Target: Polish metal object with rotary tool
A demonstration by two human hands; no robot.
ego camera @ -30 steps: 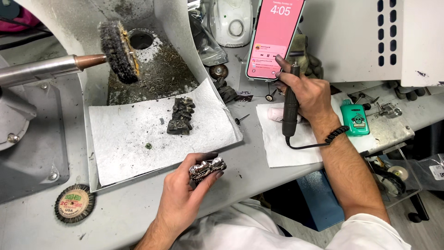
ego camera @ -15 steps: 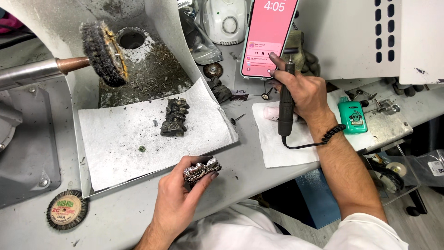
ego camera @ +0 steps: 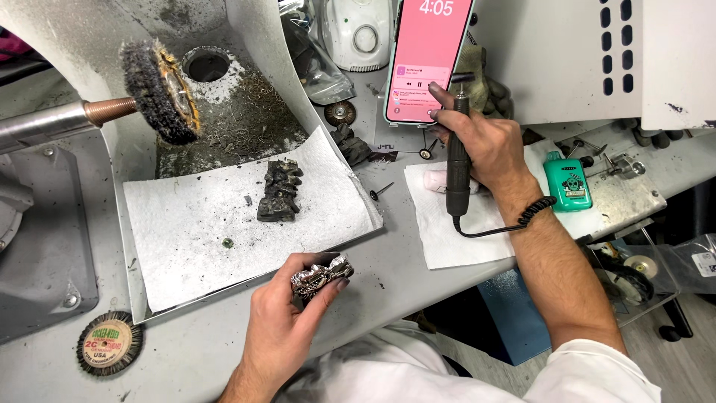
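Grey table [ego camera: 418,257], dusty, w/ dark specks. On it, L to R: round wire brush disc [ego camera: 109,343] flat near front edge; white paper sheet [ego camera: 194,224] under the polishing hood, carrying a dark metal piece [ego camera: 280,191]; small loose bit [ego camera: 381,190] just R of that sheet; 2nd white paper towel [ego camera: 455,224] further R; green boxy device [ego camera: 567,183] at its R edge. Small brush wheel [ego camera: 339,113] + white unit [ego camera: 361,33] at the back.

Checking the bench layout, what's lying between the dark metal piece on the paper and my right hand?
Head view: between dark piece and right hand lie the paper's edge and a small loose bit.
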